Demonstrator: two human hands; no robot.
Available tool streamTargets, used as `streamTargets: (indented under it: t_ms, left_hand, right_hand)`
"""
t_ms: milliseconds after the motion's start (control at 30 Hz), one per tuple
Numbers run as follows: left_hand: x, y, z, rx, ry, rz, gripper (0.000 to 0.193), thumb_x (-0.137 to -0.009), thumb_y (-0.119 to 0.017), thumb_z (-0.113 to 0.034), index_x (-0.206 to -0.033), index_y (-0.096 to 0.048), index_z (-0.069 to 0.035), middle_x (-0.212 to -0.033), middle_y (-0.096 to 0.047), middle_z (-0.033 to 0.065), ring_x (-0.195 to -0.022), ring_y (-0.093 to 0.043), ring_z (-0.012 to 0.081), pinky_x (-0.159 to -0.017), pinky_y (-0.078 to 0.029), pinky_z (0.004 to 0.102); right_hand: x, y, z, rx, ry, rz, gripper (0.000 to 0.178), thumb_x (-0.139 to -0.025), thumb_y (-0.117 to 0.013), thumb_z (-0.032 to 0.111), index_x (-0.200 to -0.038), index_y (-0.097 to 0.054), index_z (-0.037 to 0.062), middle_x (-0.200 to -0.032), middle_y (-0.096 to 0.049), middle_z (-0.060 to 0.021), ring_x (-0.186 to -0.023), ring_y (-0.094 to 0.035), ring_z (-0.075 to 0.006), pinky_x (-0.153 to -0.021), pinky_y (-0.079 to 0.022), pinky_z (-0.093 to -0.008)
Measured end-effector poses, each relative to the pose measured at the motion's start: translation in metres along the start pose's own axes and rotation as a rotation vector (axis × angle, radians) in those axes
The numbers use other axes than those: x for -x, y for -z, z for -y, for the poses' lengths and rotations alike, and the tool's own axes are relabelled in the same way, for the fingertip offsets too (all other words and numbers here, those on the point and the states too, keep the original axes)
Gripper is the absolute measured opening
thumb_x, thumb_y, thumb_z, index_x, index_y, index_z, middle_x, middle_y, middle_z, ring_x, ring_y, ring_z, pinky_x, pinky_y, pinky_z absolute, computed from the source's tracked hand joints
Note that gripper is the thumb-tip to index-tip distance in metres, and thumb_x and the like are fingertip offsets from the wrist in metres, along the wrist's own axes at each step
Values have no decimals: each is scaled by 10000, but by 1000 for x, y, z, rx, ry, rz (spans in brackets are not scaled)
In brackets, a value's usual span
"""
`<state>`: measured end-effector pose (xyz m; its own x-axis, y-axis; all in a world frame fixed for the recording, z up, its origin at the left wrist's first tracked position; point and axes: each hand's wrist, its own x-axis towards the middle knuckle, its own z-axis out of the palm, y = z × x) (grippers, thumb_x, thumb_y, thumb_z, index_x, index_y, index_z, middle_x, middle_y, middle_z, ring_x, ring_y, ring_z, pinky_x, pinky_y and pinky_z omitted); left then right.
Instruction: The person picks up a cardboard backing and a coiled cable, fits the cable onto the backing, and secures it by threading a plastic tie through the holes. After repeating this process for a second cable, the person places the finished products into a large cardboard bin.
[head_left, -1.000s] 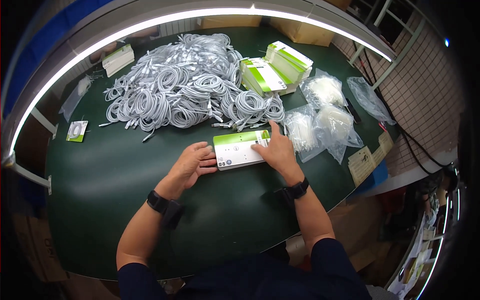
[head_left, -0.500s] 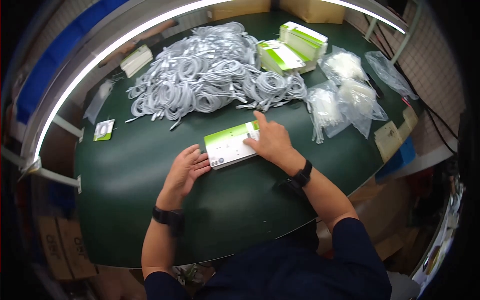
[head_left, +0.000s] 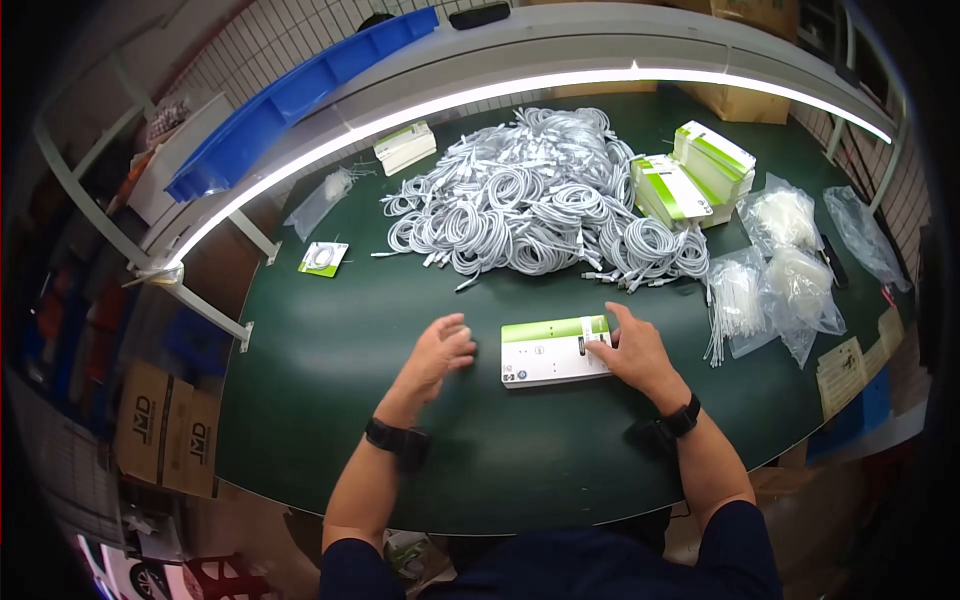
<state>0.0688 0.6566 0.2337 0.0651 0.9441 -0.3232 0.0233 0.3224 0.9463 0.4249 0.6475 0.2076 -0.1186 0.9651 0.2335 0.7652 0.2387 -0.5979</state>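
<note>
We read directions as on a clock face centred on the card stack in front of the person. The largest thing is the dark green table. Below its edge, between eight and nine o'clock, we see brown cartons printed with big dark lettering. At twelve lies a broad heap of coiled pale grey cables. A long blue plastic tray sits between ten and eleven, above the light strip (we cannot see into it). At one o'clock stand piles of green-and-white packaging cards. Between two and three, clear plastic bags hold bundles of thin white ties.

The card stack lies flat on the table, just nearer the person than the heap; its top face has a green band, a round blue mark at the lower left and tiny dark print. At three, the right hand lays its thumb on that face, the index finger reaching past the corner; we cannot tell whether it pinches. At nine, the left hand is apart from the stack, fingers loosely spread and curved. Smallest, at ten, is a carded cable coil.
</note>
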Motion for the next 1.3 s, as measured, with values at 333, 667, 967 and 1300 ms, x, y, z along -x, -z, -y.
streamTargets:
  t_ms: [333, 667, 967, 1300]
  left_hand:
    - [-211, 148, -51, -667, -141, -853, 875, -928, -682, -518, -1607, -330, -92, -1605, -282, 343, -1442, -395, 471, -1164, -388, 487]
    - [-275, 73, -47, -136, -368, -266, 714, -950, -691, -460, -1500, -524, -36, -1421, -621, 195, -1301, -589, 262, -1095, -432, 353]
    - [-234, -6, -22, -69, -432, -271, 644, -903, -739, -373, -1430, -567, -44, -1339, -652, 192, -1180, -640, 272, -1004, -502, 394]
    - [-218, -53, -14, 30, -460, -293, 700, -856, -791, -295, -1449, -522, -35, -1441, -530, 245, -1273, -570, 354, -1062, -469, 428]
  right_hand:
    - [-15, 18, -16, -607, -391, 83, 453, -950, -723, 155, -1327, -599, -64, -828, -712, -86, -614, -660, -122, -543, -519, -258]
    - [-9, 2, -22, -480, -291, 64, 349, -952, -715, 111, -1244, -656, -70, -836, -721, -71, -623, -634, -86, -562, -518, -249]
    - [-9, -2, -18, -255, -103, 17, 349, -911, -741, 174, -1179, -695, -45, -785, -722, -128, -649, -685, -190, -631, -548, -322]
    - [-11, -7, -17, -200, -90, -21, 333, -904, -727, 251, -1119, -724, -4, -829, -743, -157, -727, -715, -333, -684, -562, -416]
